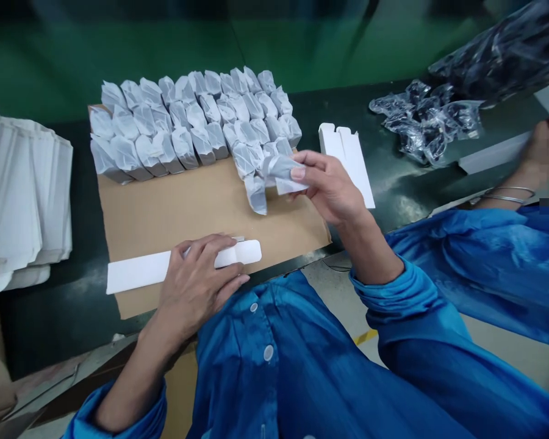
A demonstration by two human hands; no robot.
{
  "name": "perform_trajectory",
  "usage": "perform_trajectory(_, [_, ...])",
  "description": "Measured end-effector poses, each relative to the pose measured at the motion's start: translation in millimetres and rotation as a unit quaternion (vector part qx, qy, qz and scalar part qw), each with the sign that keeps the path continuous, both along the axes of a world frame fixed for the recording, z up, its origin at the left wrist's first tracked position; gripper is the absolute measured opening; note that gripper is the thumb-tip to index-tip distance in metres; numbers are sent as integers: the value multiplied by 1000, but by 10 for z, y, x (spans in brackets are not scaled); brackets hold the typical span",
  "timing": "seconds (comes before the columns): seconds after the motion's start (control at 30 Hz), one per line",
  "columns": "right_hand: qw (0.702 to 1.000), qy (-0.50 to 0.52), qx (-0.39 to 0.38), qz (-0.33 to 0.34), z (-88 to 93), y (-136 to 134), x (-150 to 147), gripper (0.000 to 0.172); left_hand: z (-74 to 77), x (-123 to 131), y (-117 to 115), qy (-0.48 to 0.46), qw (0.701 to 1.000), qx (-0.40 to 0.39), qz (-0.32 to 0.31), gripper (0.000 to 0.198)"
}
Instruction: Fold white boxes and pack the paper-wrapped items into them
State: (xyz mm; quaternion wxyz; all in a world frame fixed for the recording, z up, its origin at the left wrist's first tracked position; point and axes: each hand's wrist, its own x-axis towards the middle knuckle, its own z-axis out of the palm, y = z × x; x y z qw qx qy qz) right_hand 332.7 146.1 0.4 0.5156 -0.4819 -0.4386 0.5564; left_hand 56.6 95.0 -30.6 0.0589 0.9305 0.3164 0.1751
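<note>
right hand point(329, 186) grips a wrapped packet point(281, 174) — left hand point(196, 280) on white card point(137, 272)

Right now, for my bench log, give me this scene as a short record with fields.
Left hand: resting on a white card strip
Right hand: holding a tissue-wrapped item
Under left hand: brown cardboard sheet
On sheet: rows of wrapped items
Right of sheet: white card blank; bagged dark items
Far left: stacked white cards
Co-worker: hand on a white card

Three flat white cartons point(348, 161)
</note>
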Motion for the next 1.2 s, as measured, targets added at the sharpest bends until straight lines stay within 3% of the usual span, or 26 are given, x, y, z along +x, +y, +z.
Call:
perform_trajectory(0.13, [999, 6, 7, 52, 51, 113, -136, 40, 4, -15, -30, -2, 1000, -9, 7, 9])
perform_trajectory(0.2, [998, 11, 18, 61, 86, 147, -169, 42, 70, -20, 2, -46, 997, -50, 22, 21])
perform_trajectory(0.33, [997, 36, -7, 74, 114, 171, -265, 45, 256, 143, 264, -175, 959, -88, 202, 67])
perform_trajectory(0.4, [996, 49, -7, 73, 108, 156, -347, 43, 317, 309, 448, -171, 939, -127, 269, 90])
perform_trajectory(0.43, [996, 54, -2, 73, 104, 145, -391, 42, 335, 394, 529, -153, 935, -145, 285, 93])
perform_trajectory(0.6, [996, 40, 29, 76, 168, 113, -482, 38, 323, 597, 695, -54, 941, -117, 313, 37])
perform_trajectory(0.73, [990, -35, 126, -56, 346, 55, -205, 26, 242, 428, 783, -56, 955, -65, 285, 20])
perform_trajectory(0.83, [957, -161, 201, -135, 295, -127, 58, 23, 235, 254, 813, -52, 964, -81, 249, 32])
perform_trajectory(0.9, [931, -287, 206, -93, 96, -307, 154, 30, 284, 138, 710, -44, 967, -85, 238, 51])
perform_trajectory(0.97, [880, -428, 203, -33, -162, -482, 177, 34, 336, 15, 512, -40, 973, -68, 217, 62])
perform_trajectory(1.0, [848, -490, 200, -15, -274, -553, 169, 34, 347, -45, 401, -33, 981, -61, 183, 66])
perform_trajectory(1.07, [794, -574, 198, -1, -394, -657, 133, 36, 323, -144, 210, 4, 996, -68, 55, 61])
perform_trajectory(1.13, [780, -596, 191, 11, -352, -721, 89, 38, 256, -193, 103, 73, 993, -82, -40, 52])
perform_trajectory(1.2, [805, -563, 183, 47, -205, -771, 43, 39, 185, -192, 74, 125, 985, -85, -78, 57])
